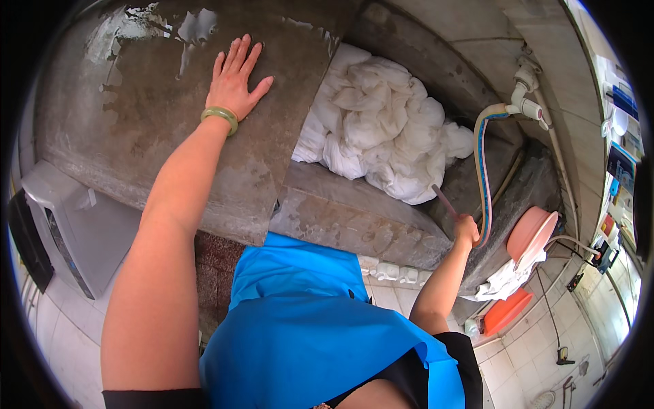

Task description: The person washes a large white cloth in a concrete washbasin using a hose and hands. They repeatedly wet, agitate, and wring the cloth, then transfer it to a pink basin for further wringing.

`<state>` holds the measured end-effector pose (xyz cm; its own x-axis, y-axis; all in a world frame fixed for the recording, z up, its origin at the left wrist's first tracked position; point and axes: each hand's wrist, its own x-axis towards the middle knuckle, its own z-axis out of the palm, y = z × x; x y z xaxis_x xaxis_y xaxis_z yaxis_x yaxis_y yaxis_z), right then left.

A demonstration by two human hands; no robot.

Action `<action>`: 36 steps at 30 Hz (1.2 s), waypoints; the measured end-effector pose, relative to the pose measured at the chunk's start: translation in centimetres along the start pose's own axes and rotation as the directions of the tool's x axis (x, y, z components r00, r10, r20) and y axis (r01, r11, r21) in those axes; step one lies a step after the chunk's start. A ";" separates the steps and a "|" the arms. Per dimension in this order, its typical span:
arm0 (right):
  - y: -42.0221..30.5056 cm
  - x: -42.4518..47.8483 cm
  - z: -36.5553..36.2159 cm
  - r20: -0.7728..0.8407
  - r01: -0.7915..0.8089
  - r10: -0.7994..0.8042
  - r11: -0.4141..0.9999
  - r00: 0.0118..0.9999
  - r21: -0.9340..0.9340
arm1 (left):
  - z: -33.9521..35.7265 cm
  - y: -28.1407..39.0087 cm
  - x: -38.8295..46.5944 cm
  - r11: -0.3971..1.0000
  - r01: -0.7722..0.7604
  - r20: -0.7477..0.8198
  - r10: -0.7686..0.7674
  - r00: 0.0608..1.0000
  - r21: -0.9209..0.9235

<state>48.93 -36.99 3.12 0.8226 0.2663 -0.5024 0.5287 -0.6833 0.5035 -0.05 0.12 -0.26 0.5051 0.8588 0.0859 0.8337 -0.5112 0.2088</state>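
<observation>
My left hand (232, 84) lies palm down on a wet concrete slab (168, 138), fingers spread and holding nothing. A green bangle (220, 118) circles that wrist. To the right of the slab, a heap of white cloth (378, 122) fills much of a concrete trough (357, 204). My right hand (466, 231), at the trough's right end, grips a striped hose (482, 168). The hose hangs in a bend from a wall tap (529, 108). Its free end points toward the cloth; whether water flows from it is hard to tell.
A grey appliance (84, 225) stands below the slab at left. On the right ledge are a pink basin (529, 232) and a white cloth (508, 280), with an orange basin (507, 312) lower down. White containers (388, 271) line the trough's foot. A cable (547, 301) hangs at right.
</observation>
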 end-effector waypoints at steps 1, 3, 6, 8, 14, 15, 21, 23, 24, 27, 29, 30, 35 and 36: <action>-0.3 -0.1 -0.1 0.069 0.013 -0.011 0.999 0.998 -0.030 | 0.0 0.0 0.0 1.000 -0.002 0.001 0.002 1.000 0.000; -0.7 -0.6 0.2 0.168 0.054 -0.041 0.996 0.985 -0.073 | 0.0 -0.1 0.0 1.000 -0.005 0.002 0.005 1.000 0.003; -1.5 -1.2 1.2 0.274 0.127 -0.099 0.988 0.957 -0.087 | 0.0 0.1 0.1 1.000 -0.008 0.002 0.008 1.000 0.012; -2.2 -1.7 1.0 0.328 0.081 -0.057 0.995 0.943 -0.059 | 0.0 0.1 0.0 1.000 -0.006 0.003 0.006 1.000 0.015; -1.5 -1.7 -1.5 0.049 0.024 -0.024 1.000 0.999 0.001 | -0.2 0.1 0.0 1.000 -0.005 -0.002 0.005 1.000 0.009; -1.2 -1.5 -1.8 -0.029 -0.009 0.011 0.999 1.000 0.052 | -0.2 0.1 0.0 1.000 -0.002 -0.002 0.002 1.000 0.007; 1.8 2.7 1.3 -0.293 0.082 -0.015 0.972 0.956 0.219 | -0.2 0.3 0.2 1.000 -0.011 0.001 0.011 1.000 -0.003; 1.4 2.5 1.5 -0.282 0.090 -0.020 0.967 0.959 0.237 | -0.2 0.3 0.2 1.000 -0.010 0.004 0.010 1.000 -0.005; 0.8 2.1 1.2 -0.259 0.094 -0.028 0.964 0.966 0.247 | -0.2 0.2 0.2 1.000 -0.009 0.006 0.009 1.000 -0.004; -1.6 0.0 -0.3 -0.188 0.101 -0.048 0.953 0.981 0.285 | -0.1 0.2 0.0 1.000 -0.003 0.003 0.003 1.000 -0.011; -3.9 -1.9 -2.1 -0.141 0.104 -0.061 0.942 0.988 0.320 | -0.2 0.2 0.0 1.000 0.000 0.007 0.000 1.000 0.001; -4.0 -1.9 -2.0 -0.112 0.073 -0.036 0.935 0.993 0.346 | -0.2 0.1 0.0 1.000 0.000 0.008 0.000 1.000 0.006; -4.8 -3.1 -2.9 -0.055 0.044 -0.026 0.931 0.998 0.362 | -0.1 0.0 0.0 1.000 0.007 0.023 -0.007 1.000 0.004; -4.8 -3.4 -3.1 -0.057 0.022 -0.001 0.933 0.998 0.359 | 0.0 0.0 0.1 1.000 0.001 0.020 -0.001 1.000 0.005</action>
<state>44.24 -32.55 4.61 0.8325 0.3059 -0.4619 0.4364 -0.8758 0.2065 0.00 0.17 -0.21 0.5084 0.8586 0.0660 0.8354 -0.5104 0.2040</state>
